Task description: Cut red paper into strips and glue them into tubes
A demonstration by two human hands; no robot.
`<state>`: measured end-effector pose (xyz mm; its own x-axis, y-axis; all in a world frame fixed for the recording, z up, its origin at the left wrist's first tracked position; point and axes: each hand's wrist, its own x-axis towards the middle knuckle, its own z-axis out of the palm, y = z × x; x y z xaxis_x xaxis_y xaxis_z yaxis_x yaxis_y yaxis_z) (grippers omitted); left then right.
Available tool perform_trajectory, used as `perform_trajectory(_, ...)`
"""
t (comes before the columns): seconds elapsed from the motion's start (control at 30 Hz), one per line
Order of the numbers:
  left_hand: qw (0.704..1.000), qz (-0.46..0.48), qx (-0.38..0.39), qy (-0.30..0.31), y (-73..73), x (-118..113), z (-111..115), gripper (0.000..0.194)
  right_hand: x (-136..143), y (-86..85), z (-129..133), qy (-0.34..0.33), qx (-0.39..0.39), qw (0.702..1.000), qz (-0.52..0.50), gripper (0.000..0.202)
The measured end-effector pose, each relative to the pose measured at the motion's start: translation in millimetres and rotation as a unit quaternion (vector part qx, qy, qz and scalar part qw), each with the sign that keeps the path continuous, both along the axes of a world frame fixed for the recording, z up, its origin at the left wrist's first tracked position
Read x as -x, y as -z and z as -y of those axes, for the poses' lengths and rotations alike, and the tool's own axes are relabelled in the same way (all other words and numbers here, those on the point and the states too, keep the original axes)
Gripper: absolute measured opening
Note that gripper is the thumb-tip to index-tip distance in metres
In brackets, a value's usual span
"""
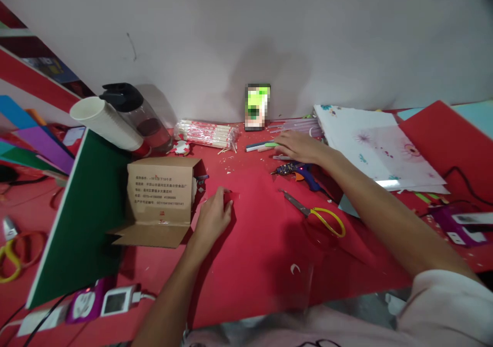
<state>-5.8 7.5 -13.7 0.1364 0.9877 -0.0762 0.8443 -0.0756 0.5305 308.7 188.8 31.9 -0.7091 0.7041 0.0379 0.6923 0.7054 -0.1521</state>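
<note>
Toward one o'clock, nearer right hand (299, 146) half-curls fingers, grip unclear, beside coloured sticks (255, 146) at its nine, axis nine-to-three.

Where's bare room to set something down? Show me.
Bare red surface lies between the left grip and the scissors near the glue gun. Crowded: along the wall, from the bottle to the papers, and around the right grip.
</note>
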Motion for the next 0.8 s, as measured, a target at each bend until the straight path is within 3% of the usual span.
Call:
perform_trajectory(0.1, 1.000, 0.000, 0.004, -0.005, -0.3, 0, 0, 0.023, 20, -11.6, 27, 0.061, -0.043, 0.981, -0.179, 0.039)
perform_trajectory(0.17, 1.000, 0.004, 0.006, -0.007, 0.0, 0, 0, 0.024, 41, -16.3, 56, 0.146, -0.048, 0.940, -0.305, 0.039)
perform_trajectory(0.3, 1.000, 0.015, -0.001, 0.001, 1.4, 0, 1, 0.023, 90, -1.4, 118, 0.203, 0.128, 0.847, -0.475, 0.037)
perform_trajectory(0.4, 1.000, 0.021, -0.006, -0.001, 1.4, 0, 1, 0.023, 115, 25.3, 143, 0.217, 0.225, 0.811, -0.494, 0.028)
perform_trajectory(0.5, 1.000, 0.022, 0.006, 0.000, -0.2, -1, 0, 0.023, 123, 46.2, 151, 0.245, 0.265, 0.791, -0.494, 0.020)
perform_trajectory(0.67, 1.000, 0.019, 0.022, -0.002, -3.3, -2, -1, 0.021, 118, 56.3, 151, 0.277, 0.293, 0.781, -0.476, 0.015)
perform_trajectory(0.8, 0.999, 0.025, 0.025, -0.007, -4.6, -2, -2, 0.021, 116, 59.4, 150, 0.293, 0.275, 0.798, -0.450, 0.013)
